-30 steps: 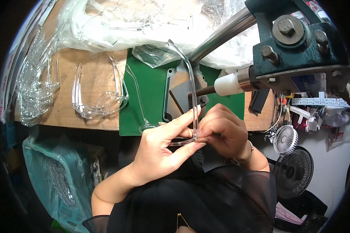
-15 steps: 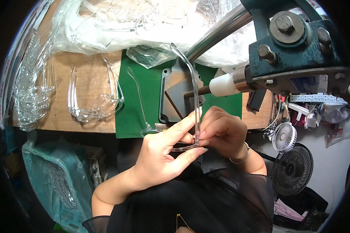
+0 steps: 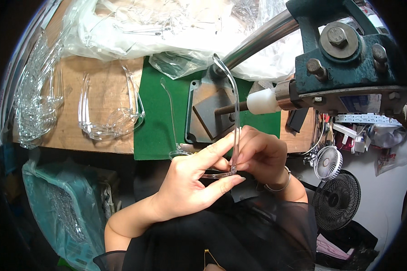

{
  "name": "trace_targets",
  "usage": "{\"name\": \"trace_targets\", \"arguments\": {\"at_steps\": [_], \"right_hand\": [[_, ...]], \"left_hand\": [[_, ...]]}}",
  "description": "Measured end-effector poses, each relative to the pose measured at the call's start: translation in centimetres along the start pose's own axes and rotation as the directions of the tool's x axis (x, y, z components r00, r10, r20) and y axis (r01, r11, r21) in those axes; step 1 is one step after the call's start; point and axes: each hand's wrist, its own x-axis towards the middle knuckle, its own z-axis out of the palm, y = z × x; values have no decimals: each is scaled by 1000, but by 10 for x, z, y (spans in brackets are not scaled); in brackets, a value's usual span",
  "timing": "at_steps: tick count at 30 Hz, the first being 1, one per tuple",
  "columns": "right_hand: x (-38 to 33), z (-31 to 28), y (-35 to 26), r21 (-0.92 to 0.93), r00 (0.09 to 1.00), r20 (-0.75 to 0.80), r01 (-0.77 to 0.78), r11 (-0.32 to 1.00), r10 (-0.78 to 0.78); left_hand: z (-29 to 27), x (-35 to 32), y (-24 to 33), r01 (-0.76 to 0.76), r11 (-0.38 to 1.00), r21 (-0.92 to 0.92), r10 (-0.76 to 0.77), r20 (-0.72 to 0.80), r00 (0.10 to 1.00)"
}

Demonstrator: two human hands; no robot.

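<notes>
A clear plastic eyeglass frame is between my two hands, in front of the table's near edge. My left hand grips its front, with fingers and thumb on either side of the rim. One temple arm stands up past my fingers on the right; the other rises on the left over a green mat. My right hand is closed, its thumb and fingertips pinching at the right hinge corner. Whether those fingertips also hold some small part is hidden.
A hand press with a metal base plate stands beyond my hands. Clear frames lie on the wooden table at left, beside a bundle of more frames. A plastic bag covers the back. Two fans stand at right.
The eyeglass frame has shifted slightly right in view, its upright temple arm with it. Both hands keep their grip, and my right fingertips stay at the hinge corner.
</notes>
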Motion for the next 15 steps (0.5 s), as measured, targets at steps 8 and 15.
{"name": "trace_targets", "arguments": {"at_steps": [8,15], "right_hand": [[-1,0,-3,-325,972,3,222,919,-234],[13,-96,-92,-547,193,-567,638,542,-801]], "left_hand": [[0,0,2,71,992,-104,-63,72,995],[18,48,17,-52,993,102,69,-170,983]]}}
